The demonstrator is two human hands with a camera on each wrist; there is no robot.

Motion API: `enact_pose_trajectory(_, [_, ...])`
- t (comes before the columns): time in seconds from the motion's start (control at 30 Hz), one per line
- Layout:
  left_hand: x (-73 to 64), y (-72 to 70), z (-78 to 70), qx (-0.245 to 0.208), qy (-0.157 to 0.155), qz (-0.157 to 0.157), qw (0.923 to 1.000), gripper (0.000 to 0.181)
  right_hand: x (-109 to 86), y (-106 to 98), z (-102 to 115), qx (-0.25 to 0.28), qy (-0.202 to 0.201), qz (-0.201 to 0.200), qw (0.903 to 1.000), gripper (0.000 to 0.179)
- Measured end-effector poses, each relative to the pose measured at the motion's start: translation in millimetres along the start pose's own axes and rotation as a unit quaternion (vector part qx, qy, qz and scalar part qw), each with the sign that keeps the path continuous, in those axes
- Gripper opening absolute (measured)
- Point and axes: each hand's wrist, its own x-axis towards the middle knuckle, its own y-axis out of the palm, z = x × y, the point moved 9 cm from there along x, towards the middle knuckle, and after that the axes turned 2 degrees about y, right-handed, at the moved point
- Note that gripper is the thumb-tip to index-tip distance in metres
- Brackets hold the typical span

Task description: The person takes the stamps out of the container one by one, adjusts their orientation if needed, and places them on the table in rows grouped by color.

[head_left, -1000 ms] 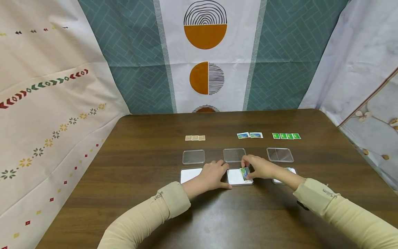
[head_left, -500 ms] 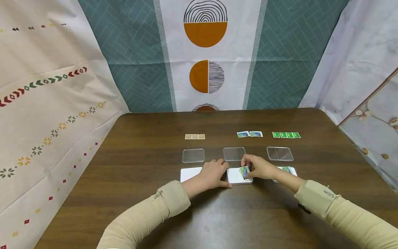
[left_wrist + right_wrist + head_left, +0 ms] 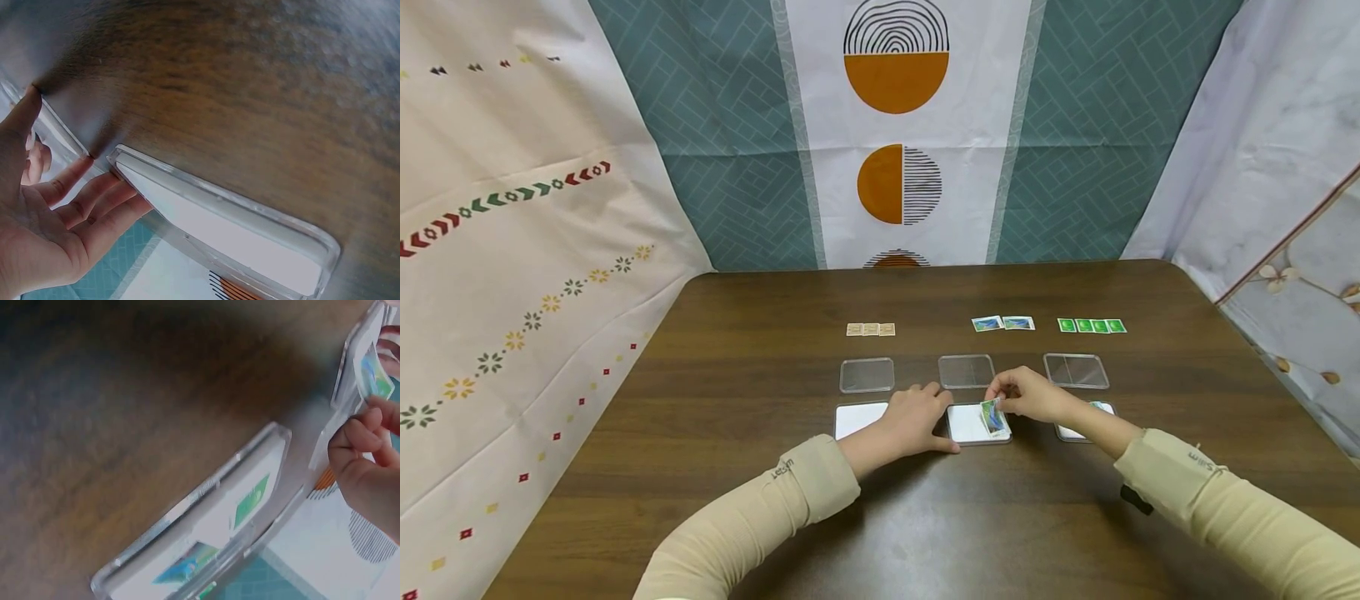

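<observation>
Right hand (image 3: 1030, 395), as I view it remotely: thumb and finger pinch the edge of a small green-and-blue rectangular paper stamp (image 3: 993, 419), held tilted over the right half of the middle clear plastic case with a white insert (image 3: 964, 425); whether its lower edge touches the insert I cannot tell. Left hand (image 3: 913, 421): fingers extended, thumb spread apart, thumb and index tips at the middle case's left end, the others at the edge of the left white-filled clear case (image 3: 856, 418). The right white-filled clear case (image 3: 215, 522) contains green and blue stamps. Beyond the cases on the brown wooden bench (image 3: 880, 533) I see three transparent rectangular lids (image 3: 867, 376), then rows of tan stamps (image 3: 870, 330), blue stamps (image 3: 1018, 323) and green stamps (image 3: 1092, 326).
</observation>
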Motion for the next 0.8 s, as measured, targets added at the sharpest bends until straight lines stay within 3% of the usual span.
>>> enact_pose_trajectory(0.3, [-0.8,-1.1,-0.1,0.000,-0.001,0.002,1.0000,0.063,-0.9,-1,1,0.038,0.007,0.038,0.9985,0.005])
enact_pose_trajectory(0.8, [-0.5,-1.8,0.0,0.002,-0.002,0.002,1.0000,0.061,7.7,-20,1,0.006,-0.003,0.006,1.0000,0.017])
